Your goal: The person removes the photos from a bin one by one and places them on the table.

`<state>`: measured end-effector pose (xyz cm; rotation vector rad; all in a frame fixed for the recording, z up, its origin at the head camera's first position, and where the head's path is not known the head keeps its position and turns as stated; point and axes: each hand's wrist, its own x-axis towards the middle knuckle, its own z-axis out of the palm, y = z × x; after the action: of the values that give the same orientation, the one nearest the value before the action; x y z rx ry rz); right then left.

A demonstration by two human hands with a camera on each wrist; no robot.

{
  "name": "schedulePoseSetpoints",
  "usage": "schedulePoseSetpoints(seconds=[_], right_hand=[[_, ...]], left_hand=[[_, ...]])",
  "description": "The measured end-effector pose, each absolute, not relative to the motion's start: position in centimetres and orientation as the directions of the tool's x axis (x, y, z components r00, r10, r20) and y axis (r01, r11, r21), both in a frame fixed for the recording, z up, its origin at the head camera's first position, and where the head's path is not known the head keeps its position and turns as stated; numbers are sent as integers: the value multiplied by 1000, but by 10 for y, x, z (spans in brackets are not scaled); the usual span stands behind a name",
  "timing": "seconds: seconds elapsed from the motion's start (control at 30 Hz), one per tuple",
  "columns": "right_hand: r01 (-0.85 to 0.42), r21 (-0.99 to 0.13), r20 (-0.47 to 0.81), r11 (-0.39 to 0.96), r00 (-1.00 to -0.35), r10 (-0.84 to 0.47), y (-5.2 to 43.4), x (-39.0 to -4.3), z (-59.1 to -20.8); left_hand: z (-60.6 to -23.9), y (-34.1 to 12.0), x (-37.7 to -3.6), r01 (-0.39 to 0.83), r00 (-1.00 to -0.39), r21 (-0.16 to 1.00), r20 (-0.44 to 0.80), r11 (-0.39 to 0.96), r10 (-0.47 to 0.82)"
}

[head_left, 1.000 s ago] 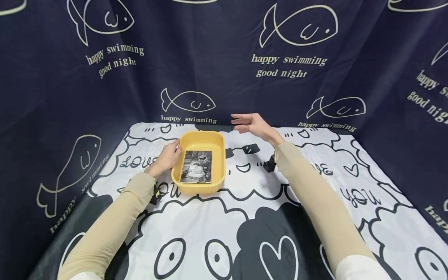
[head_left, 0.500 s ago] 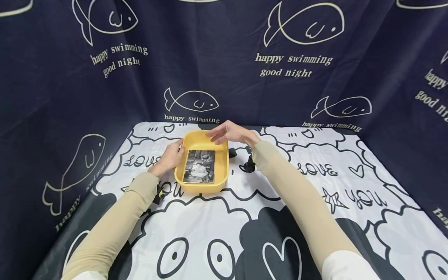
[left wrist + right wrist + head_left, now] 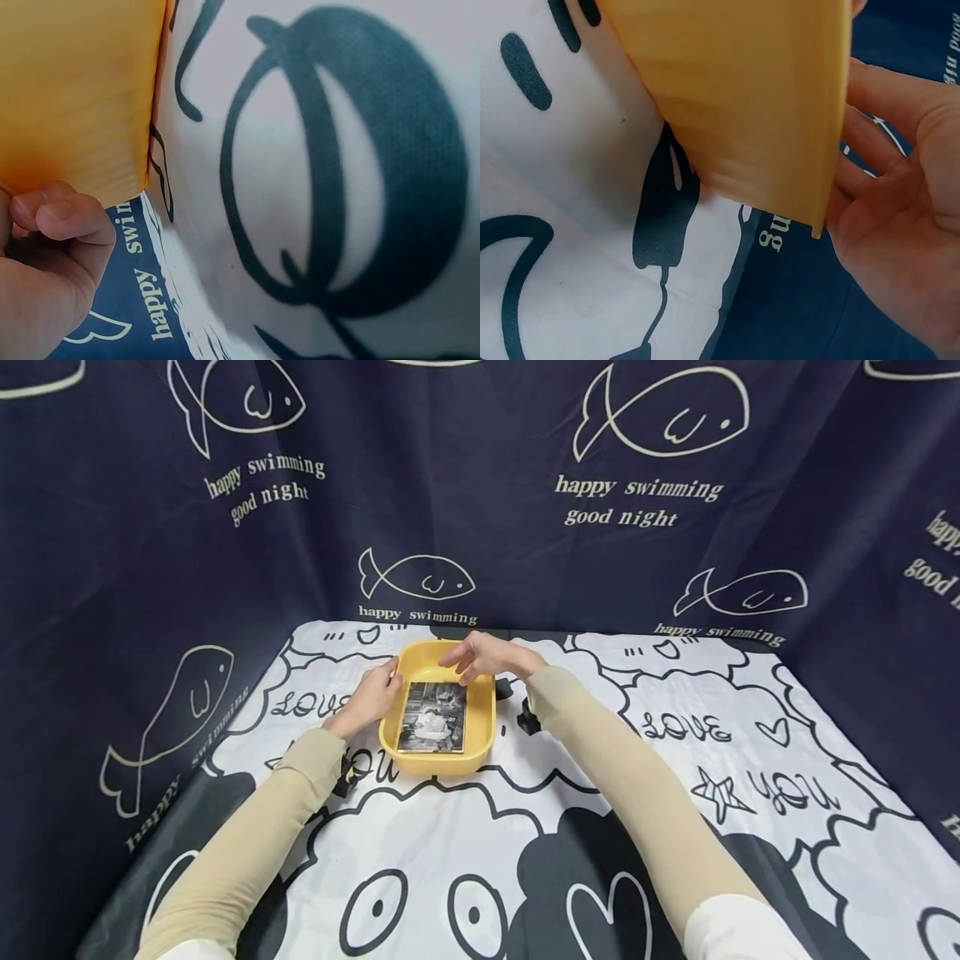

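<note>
A yellow plastic basin [image 3: 438, 765] stands on the cloth in the head view, with a flat black-and-white picture [image 3: 433, 718] lying inside it. My left hand [image 3: 372, 695] holds the basin's left rim; in the left wrist view its thumb and curled finger [image 3: 71, 217] pinch the edge. My right hand [image 3: 486, 657] reaches over the far right rim, fingers loosely bent above the picture's top edge. From the right wrist view, the basin's wall [image 3: 742, 97] partly covers that hand's fingers. Contact between its fingertips and the picture cannot be made out.
A white cloth [image 3: 600, 727] with black drawings and lettering covers the table. Dark blue curtains [image 3: 495, 502] printed with fish hang close behind the basin and at both sides. Black devices are strapped under both wrists.
My right hand has moved left and down, from beyond the basin's right side to over its inside. My left hand keeps its hold on the rim; basin and picture stay put.
</note>
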<state>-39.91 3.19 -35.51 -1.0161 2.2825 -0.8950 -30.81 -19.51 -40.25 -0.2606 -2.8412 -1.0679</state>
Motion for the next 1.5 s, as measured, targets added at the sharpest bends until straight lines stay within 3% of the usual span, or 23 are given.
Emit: schedulePoseSetpoints(seconds=[0.23, 0.63, 1.5], right_hand=[[-556, -564, -176, 610, -641, -747, 23, -400, -356], [-598, -437, -240, 672, -642, -728, 19, -405, -360], [-560, -443, -343, 700, -616, -709, 5, -416, -362]], left_hand=[[-399, -195, -308, 184, -983, 640, 141, 746, 121], [-403, -192, -309, 199, -980, 636, 150, 745, 134], [-402, -194, -311, 181, -982, 607, 157, 774, 107]])
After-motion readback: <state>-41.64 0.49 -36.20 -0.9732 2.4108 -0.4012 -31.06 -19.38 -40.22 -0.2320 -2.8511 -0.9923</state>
